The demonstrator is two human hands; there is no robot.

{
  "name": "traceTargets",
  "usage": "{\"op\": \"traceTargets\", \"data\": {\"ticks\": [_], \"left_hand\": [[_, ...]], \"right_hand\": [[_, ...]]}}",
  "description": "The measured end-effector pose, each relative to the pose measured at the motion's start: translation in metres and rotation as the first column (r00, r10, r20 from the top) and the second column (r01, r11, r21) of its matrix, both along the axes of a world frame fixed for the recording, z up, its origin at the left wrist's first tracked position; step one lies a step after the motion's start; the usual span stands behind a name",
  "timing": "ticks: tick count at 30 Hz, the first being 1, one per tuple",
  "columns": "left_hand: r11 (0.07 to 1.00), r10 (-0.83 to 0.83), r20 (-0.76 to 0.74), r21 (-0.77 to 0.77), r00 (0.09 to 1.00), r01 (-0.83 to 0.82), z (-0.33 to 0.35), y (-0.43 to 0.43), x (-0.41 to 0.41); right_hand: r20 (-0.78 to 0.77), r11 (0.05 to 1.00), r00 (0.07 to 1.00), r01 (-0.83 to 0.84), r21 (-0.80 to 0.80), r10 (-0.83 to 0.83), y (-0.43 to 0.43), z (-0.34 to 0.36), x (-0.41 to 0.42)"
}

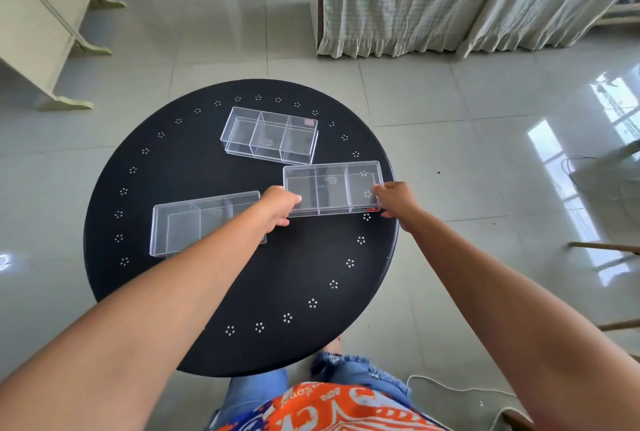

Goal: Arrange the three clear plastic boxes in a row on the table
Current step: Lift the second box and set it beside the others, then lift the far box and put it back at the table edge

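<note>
Head view: left forearm [194,257] over near box [180,226].

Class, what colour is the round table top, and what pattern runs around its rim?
Black table top, ringed with small white dotted flower shapes; seen in the head view.

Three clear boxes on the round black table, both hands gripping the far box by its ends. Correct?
Not quite. The head view shows the left hand and right hand holding the right-side box by its ends, not the far box. Three clear boxes, including the near-left box, sit on the round black table.
</note>
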State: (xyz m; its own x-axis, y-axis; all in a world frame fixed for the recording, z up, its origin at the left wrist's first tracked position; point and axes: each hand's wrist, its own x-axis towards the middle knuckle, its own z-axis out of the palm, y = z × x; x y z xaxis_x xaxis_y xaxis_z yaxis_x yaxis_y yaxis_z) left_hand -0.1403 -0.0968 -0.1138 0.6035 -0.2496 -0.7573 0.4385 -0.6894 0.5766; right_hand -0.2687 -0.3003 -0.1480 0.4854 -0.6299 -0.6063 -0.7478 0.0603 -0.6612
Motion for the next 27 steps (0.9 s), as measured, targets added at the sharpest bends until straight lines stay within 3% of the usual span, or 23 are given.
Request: {"op": "traceTargets", "data": {"ticks": [3,6,9,12,14,19,24,27], "left_hand": [[0.997,-0.074,0.008,0.008,0.997,0.074,0.013,0.001,0.009],[0.985,-0.171,0.061,-0.001,0.983,0.171,0.032,0.006,0.030],[0.980,-0.195,0.248,0.002,0.949,0.200,0.046,0.018,0.066],[0.953,-0.302,0.508,0.127,0.807,0.276,0.053,0.031,0.107],[0.909,-0.417,0.577,0.275,0.703,0.313,0.050,0.041,0.137],[0.736,-0.671,0.456,0.503,0.584,0.453,0.030,0.059,0.186],[0.559,-0.829,0.385,0.582,0.406,0.591,0.008,0.055,0.212],[0.516,-0.856,0.380,0.588,0.350,0.623,0.004,0.045,0.221]], "right_hand": [[0.005,0.999,1.000,0.013,-0.053,-0.013,-0.001,0.000,0.005],[-0.022,0.966,1.000,0.015,-0.258,-0.021,-0.003,0.013,0.017],[-0.014,0.906,0.997,-0.070,-0.417,0.070,0.007,0.034,0.043],[-0.047,0.852,0.966,-0.246,-0.462,0.253,0.023,0.046,0.075],[-0.103,0.814,0.922,-0.378,-0.440,0.372,0.036,0.048,0.099],[-0.215,0.733,0.833,-0.551,-0.398,0.509,0.047,0.038,0.144],[-0.280,0.693,0.783,-0.622,-0.365,0.555,0.033,0.020,0.165],[-0.293,0.663,0.756,-0.654,-0.363,0.585,0.024,0.012,0.173]]}}
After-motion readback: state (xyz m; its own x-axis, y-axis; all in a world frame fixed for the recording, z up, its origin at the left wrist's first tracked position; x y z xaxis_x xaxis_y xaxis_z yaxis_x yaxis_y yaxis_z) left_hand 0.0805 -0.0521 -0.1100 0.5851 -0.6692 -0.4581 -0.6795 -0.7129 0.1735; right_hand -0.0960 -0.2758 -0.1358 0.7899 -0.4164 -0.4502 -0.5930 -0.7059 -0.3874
